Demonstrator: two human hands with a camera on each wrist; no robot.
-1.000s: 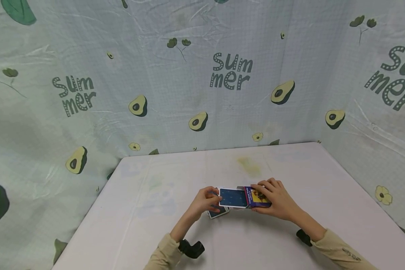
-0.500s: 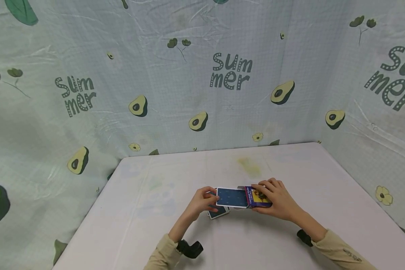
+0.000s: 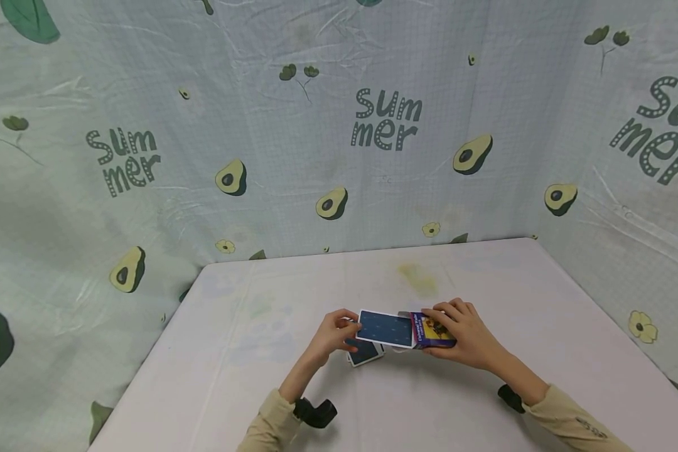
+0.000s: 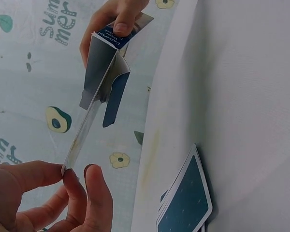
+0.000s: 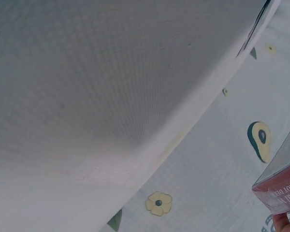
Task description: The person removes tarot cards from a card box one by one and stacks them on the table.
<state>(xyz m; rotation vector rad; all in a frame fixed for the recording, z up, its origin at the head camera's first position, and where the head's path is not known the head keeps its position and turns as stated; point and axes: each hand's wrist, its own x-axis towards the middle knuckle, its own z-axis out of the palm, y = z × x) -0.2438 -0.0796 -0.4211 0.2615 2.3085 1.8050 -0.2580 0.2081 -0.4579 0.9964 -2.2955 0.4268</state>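
My left hand (image 3: pixel 333 334) pinches the left end of a dark blue card (image 3: pixel 385 329) with a white border. The card's other end is still inside a printed tarot card box (image 3: pixel 432 331), which my right hand (image 3: pixel 464 333) grips from its right side above the table. In the left wrist view the card (image 4: pixel 82 130) appears edge-on between thumb and finger, and the box's end flap (image 4: pixel 117 99) hangs open. Beneath the left hand, several loose cards (image 3: pixel 365 354) lie in a pile on the table. At the right wrist view's edge only part of the box (image 5: pixel 280 188) shows.
The white-covered table (image 3: pixel 248 370) ends at a fabric backdrop (image 3: pixel 294 150) printed with avocados and lettering. Black camera mounts (image 3: pixel 316 414) are strapped to both wrists.
My left hand has moved slightly left, drawing the card further out of the box; the card now tilts a little. The right hand and box have stayed nearly in place.
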